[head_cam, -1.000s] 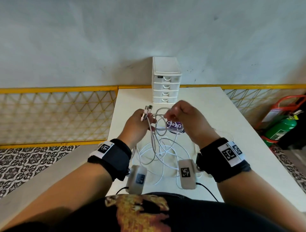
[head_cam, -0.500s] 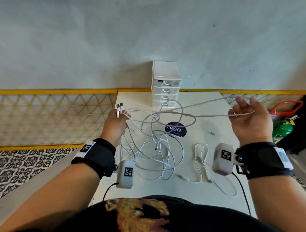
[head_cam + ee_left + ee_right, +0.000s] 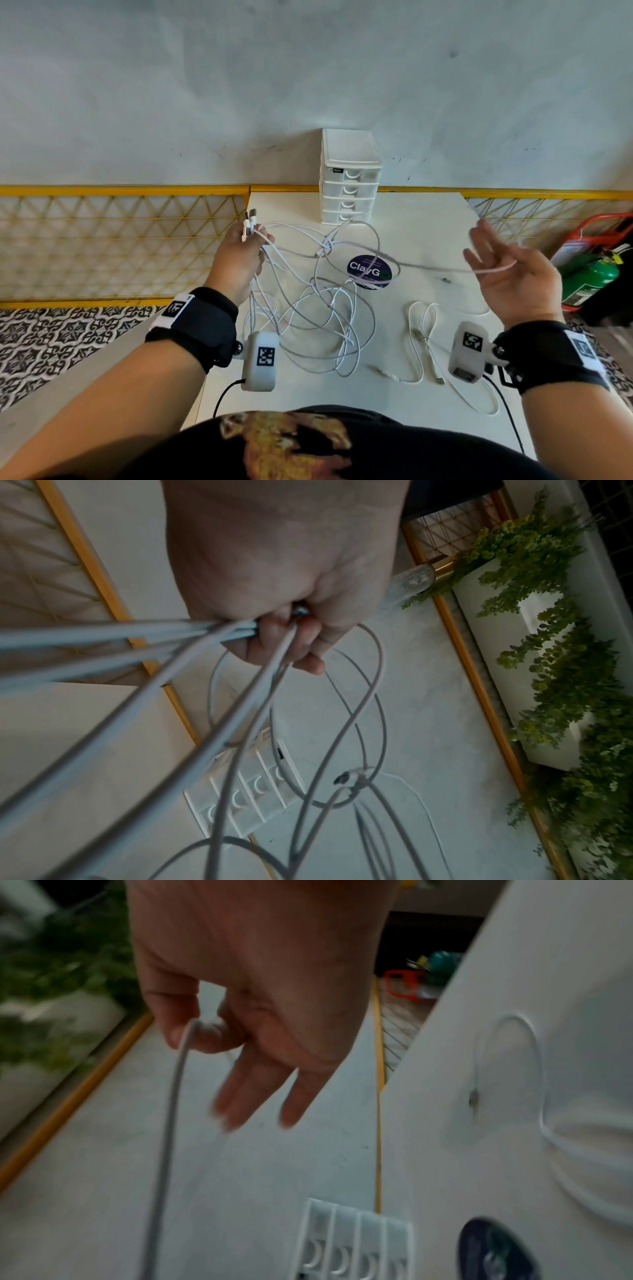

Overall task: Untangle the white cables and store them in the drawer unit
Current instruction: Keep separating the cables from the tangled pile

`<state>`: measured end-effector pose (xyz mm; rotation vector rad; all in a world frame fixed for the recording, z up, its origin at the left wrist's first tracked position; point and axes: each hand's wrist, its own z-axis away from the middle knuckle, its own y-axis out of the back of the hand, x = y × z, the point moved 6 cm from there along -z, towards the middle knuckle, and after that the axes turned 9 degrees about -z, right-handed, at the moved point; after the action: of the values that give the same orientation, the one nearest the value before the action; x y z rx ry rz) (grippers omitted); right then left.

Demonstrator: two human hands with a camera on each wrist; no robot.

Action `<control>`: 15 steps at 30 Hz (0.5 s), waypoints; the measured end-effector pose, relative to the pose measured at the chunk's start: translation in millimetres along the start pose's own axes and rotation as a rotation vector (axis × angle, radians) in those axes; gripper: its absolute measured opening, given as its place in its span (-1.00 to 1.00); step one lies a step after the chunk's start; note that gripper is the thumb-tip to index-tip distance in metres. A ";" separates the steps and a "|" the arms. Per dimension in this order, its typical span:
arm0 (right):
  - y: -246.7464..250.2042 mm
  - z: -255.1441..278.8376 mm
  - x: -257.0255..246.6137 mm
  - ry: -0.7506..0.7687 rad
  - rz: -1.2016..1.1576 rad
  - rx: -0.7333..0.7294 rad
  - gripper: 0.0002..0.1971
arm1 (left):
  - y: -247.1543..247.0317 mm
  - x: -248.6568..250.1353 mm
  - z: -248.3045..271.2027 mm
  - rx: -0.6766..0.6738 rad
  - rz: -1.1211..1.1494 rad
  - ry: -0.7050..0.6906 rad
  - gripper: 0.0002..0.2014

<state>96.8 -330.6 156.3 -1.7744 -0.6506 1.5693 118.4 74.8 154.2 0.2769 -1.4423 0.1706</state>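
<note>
My left hand [image 3: 251,240] grips a bunch of white cable ends, whose plugs [image 3: 249,222] stick up above the fist; the left wrist view shows the fingers [image 3: 284,642] curled round several strands. From it the tangled white cables [image 3: 318,308] hang in loops onto the table, with a knot [image 3: 325,248] in mid-air. My right hand [image 3: 493,267], raised at the right, pinches one taut cable [image 3: 428,267] between thumb and forefinger [image 3: 202,1031], its other fingers spread. The white drawer unit [image 3: 349,178] stands at the table's far edge with all its drawers shut.
A separate white cable [image 3: 424,342] lies loose on the white table [image 3: 411,222] at front right. A dark round sticker [image 3: 369,271] lies under the loops. Yellow lattice railing [image 3: 120,240] runs along both sides. A green extinguisher [image 3: 589,277] stands off the right edge.
My hands have moved far apart. The right hand drew one cable out to the right, stretching it taut, and its free fingers have now spread. The left hand moved left and up with its bunch.
</note>
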 end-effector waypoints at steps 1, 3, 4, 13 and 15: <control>0.7 0.0 8.4 -0.086 0.096 -0.003 -0.70 | -3.4 3.1 2.2 -0.031 0.027 -0.009 -0.85; 11.8 -1.5 30.5 -0.260 0.508 0.101 -0.75 | -9.2 9.2 6.3 -0.068 0.077 -0.029 -0.89; 18.6 0.3 39.0 -0.365 0.812 0.144 -0.90 | -11.0 11.9 7.8 -0.073 0.091 -0.038 -0.92; -74.6 15.3 79.5 0.079 1.487 -0.296 -0.08 | -29.4 19.9 16.5 -0.151 0.114 -0.076 -0.88; -104.2 23.8 96.5 0.069 1.468 -0.376 -0.29 | -33.3 18.5 19.5 -0.172 0.130 -0.057 -0.88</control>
<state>94.7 -187.4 171.1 -2.8072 0.6846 2.2756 111.5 36.5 171.7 0.0478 -1.5220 0.1438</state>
